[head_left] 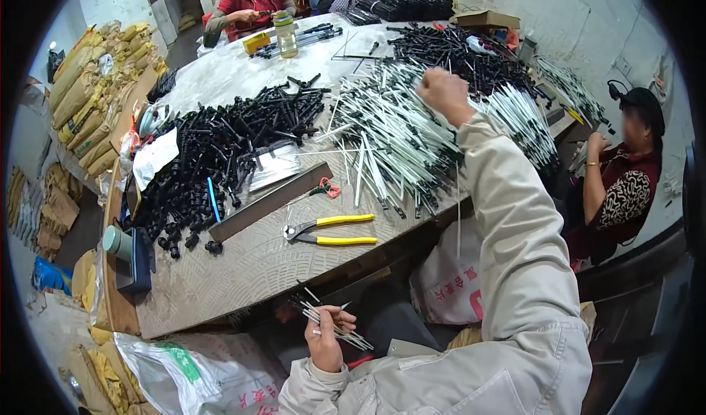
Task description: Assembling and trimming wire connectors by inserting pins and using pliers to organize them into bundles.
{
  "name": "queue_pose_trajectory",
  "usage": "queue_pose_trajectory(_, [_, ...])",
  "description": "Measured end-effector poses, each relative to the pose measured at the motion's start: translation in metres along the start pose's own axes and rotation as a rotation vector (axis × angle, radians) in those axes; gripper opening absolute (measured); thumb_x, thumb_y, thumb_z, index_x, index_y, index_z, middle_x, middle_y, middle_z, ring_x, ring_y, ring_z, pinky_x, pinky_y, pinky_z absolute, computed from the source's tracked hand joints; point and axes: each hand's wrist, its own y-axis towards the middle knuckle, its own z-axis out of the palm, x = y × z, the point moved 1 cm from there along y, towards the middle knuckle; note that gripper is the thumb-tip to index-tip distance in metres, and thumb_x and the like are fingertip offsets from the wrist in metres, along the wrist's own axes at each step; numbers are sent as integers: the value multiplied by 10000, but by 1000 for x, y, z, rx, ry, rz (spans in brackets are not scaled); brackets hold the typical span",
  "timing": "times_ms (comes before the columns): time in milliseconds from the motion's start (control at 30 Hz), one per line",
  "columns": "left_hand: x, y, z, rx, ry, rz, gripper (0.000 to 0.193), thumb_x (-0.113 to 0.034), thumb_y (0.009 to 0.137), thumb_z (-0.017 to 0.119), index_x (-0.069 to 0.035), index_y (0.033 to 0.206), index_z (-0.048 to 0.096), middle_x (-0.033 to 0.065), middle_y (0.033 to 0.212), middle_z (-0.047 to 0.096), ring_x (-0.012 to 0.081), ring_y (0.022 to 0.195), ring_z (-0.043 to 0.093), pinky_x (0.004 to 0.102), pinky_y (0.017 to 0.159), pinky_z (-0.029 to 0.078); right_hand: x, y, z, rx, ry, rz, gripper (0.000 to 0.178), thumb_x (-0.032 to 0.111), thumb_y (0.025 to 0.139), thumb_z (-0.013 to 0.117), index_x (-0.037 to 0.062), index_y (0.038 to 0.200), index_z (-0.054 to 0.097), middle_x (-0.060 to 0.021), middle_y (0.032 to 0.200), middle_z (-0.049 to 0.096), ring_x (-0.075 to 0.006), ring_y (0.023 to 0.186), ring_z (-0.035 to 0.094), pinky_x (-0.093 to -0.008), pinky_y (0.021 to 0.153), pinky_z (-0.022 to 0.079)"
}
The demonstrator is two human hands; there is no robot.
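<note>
My left hand [327, 343], low at the table's front edge, is closed round a small bunch of thin pale rods [351, 335], some with dark ends. My right arm stretches far forward. At its end my right hand [444, 95] is curled into a fist over the large pile of white rods with black ends [401, 121]; whatever its fingers hold, if anything, is hidden. Pliers with yellow handles [334, 230] lie on the table nearest me. Left of the white rods spreads a heap of black plastic fittings [213, 139].
A metal bar [268, 203] and a clear bag of thin white sticks [275, 167] lie on the table [243, 268]. White sacks [198, 371] stand below its edge. One person [254, 6] sits across the table, another person [625, 165] at the right. A bottle [285, 36] stands at the back.
</note>
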Motion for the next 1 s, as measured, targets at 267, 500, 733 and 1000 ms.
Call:
queue_pose_trajectory(267, [20,-15,17,288,58,-48,376,-243,953,348,22,763,535,124,801,626,121,625,546,239,598,434,-3,-106,-164,-953,1066,-77,181,178,902,492,10,959,456,-90,658,574,-105,478,499,-204,457,416])
queue_pose_trajectory(500, [52,-36,55,564,-16,-229,360,-236,949,376,68,1074,524,176,1004,608,209,867,610,294,755,486,38,-245,-247,-1325,725,218,304,250,933,414,-6,792,497,-45,572,435,-77,426,369,-211,412,313])
queue_pose_trajectory(733, [13,-29,73,291,-338,-82,394,-242,945,377,63,1190,415,227,1078,563,285,952,592,367,825,484,54,-321,-238,-991,-90,200,201,183,926,412,-13,941,451,-41,634,494,-80,422,405,-183,380,307])
queue_pose_trajectory(1000, [-41,-28,30,14,-73,293,425,-290,953,355,54,1192,426,148,879,614,177,768,594,278,720,474,141,-364,-133,37,1099,54,158,9,803,596,5,945,526,-72,679,590,-84,509,540,-213,449,412])
